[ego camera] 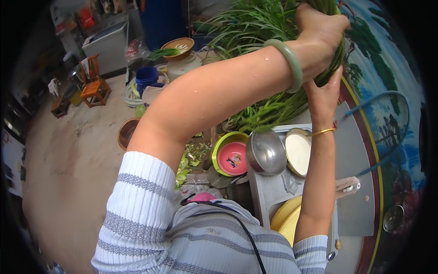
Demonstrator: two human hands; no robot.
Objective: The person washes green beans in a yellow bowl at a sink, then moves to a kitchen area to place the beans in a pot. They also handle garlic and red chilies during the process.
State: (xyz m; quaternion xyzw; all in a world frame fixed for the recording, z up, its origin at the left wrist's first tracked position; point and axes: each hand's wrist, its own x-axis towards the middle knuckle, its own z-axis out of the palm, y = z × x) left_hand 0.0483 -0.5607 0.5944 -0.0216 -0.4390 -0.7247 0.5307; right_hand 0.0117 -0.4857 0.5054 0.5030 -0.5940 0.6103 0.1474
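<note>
At the upper right my left hand, with a pale green bangle at its wrist, grips a thick bundle of long green stems. Just below it my right hand holds the same bundle from underneath, the stems lying between thumb and fingers. A gold bracelet circles that wrist. Stem ends hang to the left of my right hand, above a steel bowl. More long leafy greens spread behind my left forearm. The bundle and my wrists hide most of the fingers.
A sink unit bears a cream-coloured basin and yellow basins. Left of it are a pink basin in a green one and leaf scraps. A blue hose loops at right. A basket holds scallions; a wooden chair stands left.
</note>
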